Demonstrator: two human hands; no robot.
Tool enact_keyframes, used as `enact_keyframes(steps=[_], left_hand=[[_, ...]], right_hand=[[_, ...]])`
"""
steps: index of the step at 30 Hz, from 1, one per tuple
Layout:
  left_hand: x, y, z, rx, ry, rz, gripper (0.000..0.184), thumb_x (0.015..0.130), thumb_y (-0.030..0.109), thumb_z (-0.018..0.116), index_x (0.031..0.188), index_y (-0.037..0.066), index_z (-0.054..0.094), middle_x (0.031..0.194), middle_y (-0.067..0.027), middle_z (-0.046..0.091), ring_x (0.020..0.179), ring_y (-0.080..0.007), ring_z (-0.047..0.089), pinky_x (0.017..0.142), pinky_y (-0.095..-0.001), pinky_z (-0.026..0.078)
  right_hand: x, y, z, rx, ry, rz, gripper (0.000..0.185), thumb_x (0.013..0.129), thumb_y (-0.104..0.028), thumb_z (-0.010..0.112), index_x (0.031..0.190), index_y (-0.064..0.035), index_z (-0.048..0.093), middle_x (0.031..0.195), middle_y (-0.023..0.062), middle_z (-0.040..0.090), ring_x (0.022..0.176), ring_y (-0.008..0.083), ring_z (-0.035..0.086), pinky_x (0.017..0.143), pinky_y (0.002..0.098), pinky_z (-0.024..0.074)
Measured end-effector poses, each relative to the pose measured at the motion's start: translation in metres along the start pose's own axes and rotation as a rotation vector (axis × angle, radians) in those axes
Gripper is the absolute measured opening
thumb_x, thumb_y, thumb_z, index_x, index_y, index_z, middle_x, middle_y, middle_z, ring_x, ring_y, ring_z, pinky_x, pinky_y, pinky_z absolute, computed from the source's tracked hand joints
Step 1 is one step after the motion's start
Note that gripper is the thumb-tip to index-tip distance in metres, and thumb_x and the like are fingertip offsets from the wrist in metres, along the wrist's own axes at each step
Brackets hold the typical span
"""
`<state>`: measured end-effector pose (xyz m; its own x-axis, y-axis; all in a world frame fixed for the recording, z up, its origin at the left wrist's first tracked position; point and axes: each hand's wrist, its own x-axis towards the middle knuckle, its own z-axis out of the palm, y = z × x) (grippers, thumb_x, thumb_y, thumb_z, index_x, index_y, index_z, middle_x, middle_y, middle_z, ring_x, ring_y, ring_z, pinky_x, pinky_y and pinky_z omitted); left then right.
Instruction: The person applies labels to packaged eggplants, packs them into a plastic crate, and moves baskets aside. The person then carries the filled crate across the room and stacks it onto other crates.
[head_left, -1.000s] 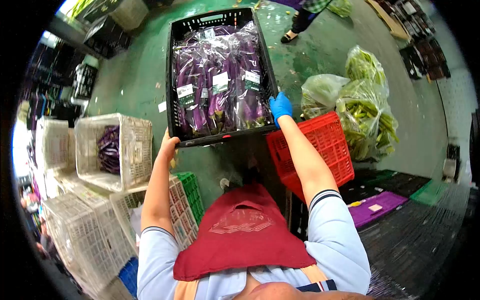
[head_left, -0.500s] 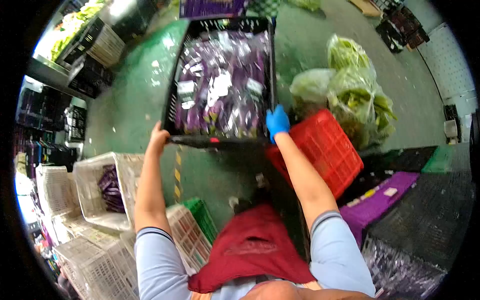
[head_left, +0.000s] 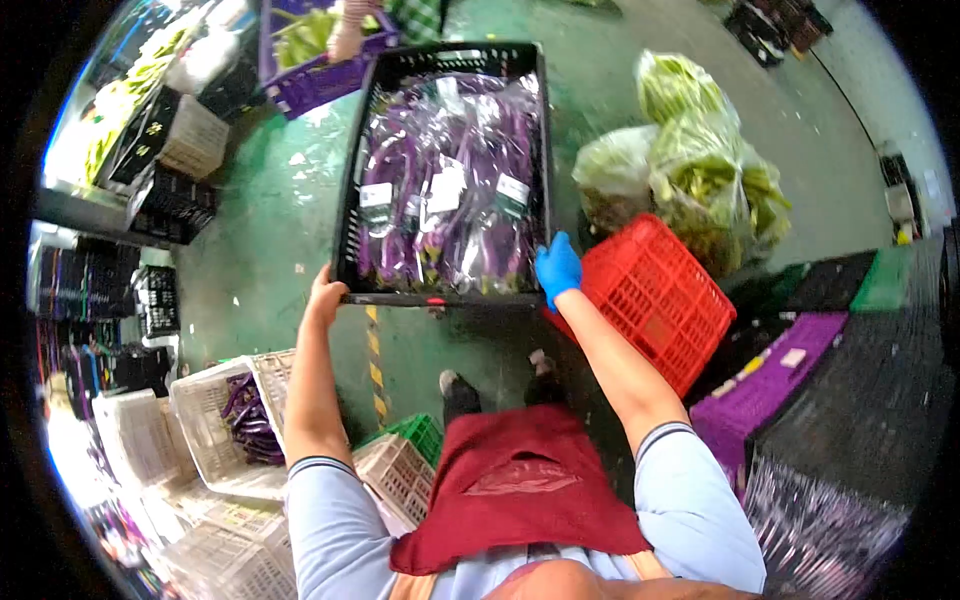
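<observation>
A black plastic crate (head_left: 430,299) filled with eggplants in clear bags (head_left: 470,215) is held out in front of me. Several bags carry white labels. My left hand (head_left: 325,298), bare, is closed around the crate's near left corner. At the near right corner, my right hand (head_left: 558,270) in a blue glove grips the crate's side. The fingers of both hands are partly hidden by the crate. A red crate (head_left: 655,305) lies tilted just right of my gloved hand.
Clear bags of leafy greens (head_left: 705,170) stand right of the crate. Beyond is a purple crate (head_left: 310,85) of green vegetables, with what looks like another person's arm over it. A white crate (head_left: 215,440) with loose eggplants (head_left: 250,420) stands at lower left. Stacked crates (head_left: 800,400) line the right.
The view has shifted and sharpened. The black crate and both hands sit slightly lower in it, the grip unchanged. More of the purple crate and its green vegetables now shows at the top.
</observation>
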<state>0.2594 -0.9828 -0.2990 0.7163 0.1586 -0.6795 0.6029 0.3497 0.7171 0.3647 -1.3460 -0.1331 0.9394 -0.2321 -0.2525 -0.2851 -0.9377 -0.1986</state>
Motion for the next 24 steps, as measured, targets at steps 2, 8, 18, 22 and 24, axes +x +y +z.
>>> enact_keyframes(steps=[2, 8, 18, 22, 24], left_hand=[[0.007, 0.007, -0.007, -0.039, -0.058, 0.003, 0.057, 0.059, -0.005, 0.044, 0.115, 0.004, 0.045, 0.077, -0.0059, 0.053, 0.058, -0.0150, 0.049, 0.050, -0.0260, 0.042], [0.019, 0.014, -0.018, 0.044, -0.137, -0.047, 0.059, 0.062, -0.003, 0.043, 0.119, 0.010, 0.041, 0.074, -0.0034, 0.050, 0.054, -0.0125, 0.047, 0.044, -0.0243, 0.039], [-0.073, -0.027, -0.037, 0.036, -0.116, -0.121, 0.064, 0.064, -0.002, 0.043, 0.125, 0.010, 0.035, 0.088, -0.0041, 0.051, 0.068, -0.0124, 0.049, 0.053, -0.0235, 0.039], [-0.129, -0.059, -0.047, -0.008, -0.031, -0.092, 0.061, 0.063, -0.003, 0.043, 0.123, 0.006, 0.036, 0.086, -0.0048, 0.051, 0.067, -0.0129, 0.048, 0.053, -0.0239, 0.039], [-0.157, -0.072, -0.053, -0.058, 0.003, -0.073, 0.060, 0.063, -0.005, 0.043, 0.121, 0.005, 0.037, 0.085, -0.0053, 0.052, 0.068, -0.0144, 0.049, 0.056, -0.0244, 0.041]], right_hand=[[-0.006, -0.006, 0.009, -0.045, 0.008, 0.033, 0.027, 0.076, -0.022, 0.051, 0.093, -0.0031, 0.042, 0.079, 0.0261, 0.056, 0.074, 0.0433, 0.054, 0.065, 0.0500, 0.0421], [-0.033, -0.006, 0.022, -0.038, 0.108, 0.071, 0.027, 0.075, -0.020, 0.052, 0.091, -0.0017, 0.041, 0.075, 0.0256, 0.056, 0.071, 0.0414, 0.055, 0.062, 0.0492, 0.0426], [-0.135, 0.026, 0.012, -0.043, 0.028, 0.059, 0.033, 0.077, -0.021, 0.051, 0.097, 0.0017, 0.039, 0.079, 0.0269, 0.055, 0.074, 0.0414, 0.054, 0.063, 0.0482, 0.0423], [-0.168, 0.060, 0.023, -0.077, 0.001, -0.068, 0.046, 0.077, -0.021, 0.050, 0.110, 0.0065, 0.036, 0.082, 0.0272, 0.055, 0.076, 0.0401, 0.055, 0.064, 0.0472, 0.0428], [-0.182, 0.062, 0.013, -0.065, -0.110, -0.094, 0.049, 0.076, -0.021, 0.051, 0.112, 0.0077, 0.034, 0.081, 0.0268, 0.055, 0.074, 0.0398, 0.055, 0.064, 0.0461, 0.0434]])
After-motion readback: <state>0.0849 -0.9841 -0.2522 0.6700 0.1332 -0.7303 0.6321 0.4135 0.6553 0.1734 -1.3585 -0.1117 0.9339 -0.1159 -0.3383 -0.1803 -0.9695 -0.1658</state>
